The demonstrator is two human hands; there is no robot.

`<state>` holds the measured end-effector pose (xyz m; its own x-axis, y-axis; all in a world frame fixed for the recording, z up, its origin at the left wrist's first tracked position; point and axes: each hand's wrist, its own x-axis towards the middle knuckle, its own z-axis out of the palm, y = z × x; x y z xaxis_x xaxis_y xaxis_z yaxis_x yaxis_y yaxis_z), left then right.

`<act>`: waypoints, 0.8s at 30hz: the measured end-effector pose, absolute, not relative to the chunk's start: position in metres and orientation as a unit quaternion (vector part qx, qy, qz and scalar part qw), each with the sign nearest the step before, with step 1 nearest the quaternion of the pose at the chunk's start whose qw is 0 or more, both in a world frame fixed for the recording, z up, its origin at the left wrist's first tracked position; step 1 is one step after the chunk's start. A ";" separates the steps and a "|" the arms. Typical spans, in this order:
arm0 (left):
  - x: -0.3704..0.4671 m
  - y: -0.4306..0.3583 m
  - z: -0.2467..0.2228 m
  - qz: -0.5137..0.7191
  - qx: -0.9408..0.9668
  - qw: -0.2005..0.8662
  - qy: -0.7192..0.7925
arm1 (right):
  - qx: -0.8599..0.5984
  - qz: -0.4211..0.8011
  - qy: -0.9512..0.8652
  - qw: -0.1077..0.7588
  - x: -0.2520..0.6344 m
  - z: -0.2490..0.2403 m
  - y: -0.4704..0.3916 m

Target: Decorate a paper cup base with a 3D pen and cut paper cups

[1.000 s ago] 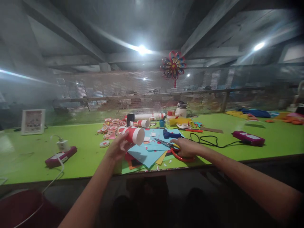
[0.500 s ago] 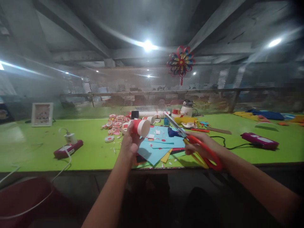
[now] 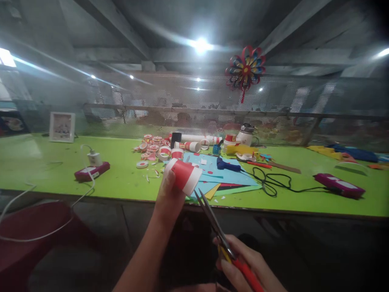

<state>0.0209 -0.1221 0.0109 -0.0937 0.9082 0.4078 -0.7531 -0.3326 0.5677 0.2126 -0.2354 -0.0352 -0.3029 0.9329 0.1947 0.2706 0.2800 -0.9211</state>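
My left hand [image 3: 170,190] is closed round a red and white paper cup [image 3: 184,175], which tilts with one end toward the lower right. My right hand [image 3: 243,263] grips a pair of scissors [image 3: 215,227] by red and yellow handles. The slightly parted blade tips point up and left, close to the cup's lower white rim; whether they touch it I cannot tell. Behind the cup, light blue paper sheets [image 3: 240,178] lie on the green table [image 3: 127,178]. A dark blue glue gun [image 3: 227,165] rests on the sheets.
Several red and white cups and rings [image 3: 153,144] are heaped at the back. A flask [image 3: 245,134] stands behind yellow paper [image 3: 241,151]. Purple power strips lie left [image 3: 92,172] and right [image 3: 338,185], and a black cord [image 3: 273,182] loops across the table. A picture frame [image 3: 62,127] stands far left.
My right hand has moved down and toward the middle, bringing the scissor tips near the cup. The scissor blades now point up-left below the cup. The cup is lower and more tilted.
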 end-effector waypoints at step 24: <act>0.008 -0.141 -0.001 0.636 0.434 0.634 0.070 | -0.370 0.377 -0.750 0.398 0.220 -0.051 -0.241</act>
<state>0.0080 -0.1408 -0.0009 0.1802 0.8677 0.4633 -0.7459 -0.1865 0.6394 0.2196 -0.2413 -0.0510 -0.4090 0.8553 0.3180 0.2553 0.4418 -0.8600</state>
